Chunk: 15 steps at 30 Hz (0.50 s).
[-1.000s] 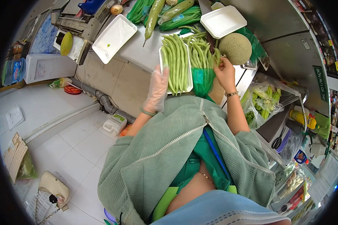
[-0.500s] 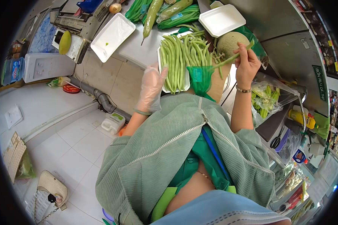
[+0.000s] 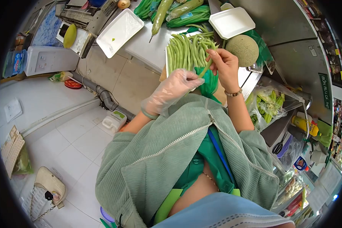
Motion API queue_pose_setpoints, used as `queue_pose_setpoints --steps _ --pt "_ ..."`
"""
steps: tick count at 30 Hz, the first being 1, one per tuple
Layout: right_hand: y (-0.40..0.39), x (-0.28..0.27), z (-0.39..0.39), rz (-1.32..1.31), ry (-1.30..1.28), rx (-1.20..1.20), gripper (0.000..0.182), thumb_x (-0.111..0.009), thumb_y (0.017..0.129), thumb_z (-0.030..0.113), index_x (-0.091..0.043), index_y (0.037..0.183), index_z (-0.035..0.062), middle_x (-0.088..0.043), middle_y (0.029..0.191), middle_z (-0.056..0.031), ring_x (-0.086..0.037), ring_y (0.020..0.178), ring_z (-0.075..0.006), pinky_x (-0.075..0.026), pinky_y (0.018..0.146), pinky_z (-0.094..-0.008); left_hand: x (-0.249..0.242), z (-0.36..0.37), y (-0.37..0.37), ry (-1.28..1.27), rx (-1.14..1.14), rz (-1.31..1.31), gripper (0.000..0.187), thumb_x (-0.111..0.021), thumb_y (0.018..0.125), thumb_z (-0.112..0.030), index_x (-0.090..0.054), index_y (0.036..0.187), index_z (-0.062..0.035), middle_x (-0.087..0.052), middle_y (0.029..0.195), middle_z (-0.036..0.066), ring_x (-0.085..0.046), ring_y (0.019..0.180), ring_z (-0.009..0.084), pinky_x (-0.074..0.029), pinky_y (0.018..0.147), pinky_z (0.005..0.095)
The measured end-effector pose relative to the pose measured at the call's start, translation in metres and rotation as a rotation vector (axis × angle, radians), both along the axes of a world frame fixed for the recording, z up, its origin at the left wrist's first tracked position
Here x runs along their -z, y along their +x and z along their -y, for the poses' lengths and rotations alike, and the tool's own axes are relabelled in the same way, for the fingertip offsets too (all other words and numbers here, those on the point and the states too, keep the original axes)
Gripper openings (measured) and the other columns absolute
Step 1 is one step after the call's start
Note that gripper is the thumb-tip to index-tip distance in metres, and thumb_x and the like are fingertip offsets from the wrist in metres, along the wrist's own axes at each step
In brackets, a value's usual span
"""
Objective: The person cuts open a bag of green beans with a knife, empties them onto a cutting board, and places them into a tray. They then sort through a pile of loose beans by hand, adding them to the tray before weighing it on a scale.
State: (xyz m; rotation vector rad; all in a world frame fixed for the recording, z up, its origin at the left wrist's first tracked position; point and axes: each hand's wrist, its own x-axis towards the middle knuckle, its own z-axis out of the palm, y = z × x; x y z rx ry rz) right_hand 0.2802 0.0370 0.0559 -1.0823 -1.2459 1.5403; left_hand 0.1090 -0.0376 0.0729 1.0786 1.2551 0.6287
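Observation:
My left hand, in a clear plastic glove, pinches the lower end of a green bean. Bare and wearing a beaded bracelet, my right hand grips the same bean higher up, between thumb and fingers. Many green beans lie side by side on a white foam tray just beyond my hands. A green net bag with a blue label sits beside the tray, partly behind my hands.
A netted melon and a white foam tray lie at the right. Another foam tray is on the left, near long green gourds and bagged beans. Bagged greens and scissors are at my right.
My left hand has left the tray's side and moved right to take the bean's lower end. With the bean, my right hand has moved left, toward it.

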Motion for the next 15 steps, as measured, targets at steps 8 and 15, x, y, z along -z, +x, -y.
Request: queue_pose_setpoints --steps 8,15 --pt "-0.007 0.014 0.001 0.033 -0.024 -0.104 0.021 -0.063 0.091 0.018 -0.067 0.097 -0.0018 -0.066 0.075 -0.0026 -0.052 0.051 -0.0037 -0.040 0.042 -0.0172 0.008 0.009 0.005 0.112 -0.186 0.058 0.033 -0.065 0.087 -0.026 -0.065 0.083 0.0070 -0.055 0.064 0.002 -0.047 0.061 0.0082 -0.041 0.060 0.0260" --pt "-0.011 0.018 0.004 0.086 -0.045 -0.064 0.037 -0.066 0.089 0.022 -0.060 0.115 -0.0042 -0.063 0.092 -0.0053 -0.055 0.056 -0.0050 -0.041 0.043 -0.0182 0.037 0.010 -0.024 0.151 -0.311 -0.057 0.029 -0.065 0.087 -0.021 -0.066 0.088 0.0075 -0.059 0.069 0.003 -0.051 0.066 0.0066 -0.044 0.062 0.0255"
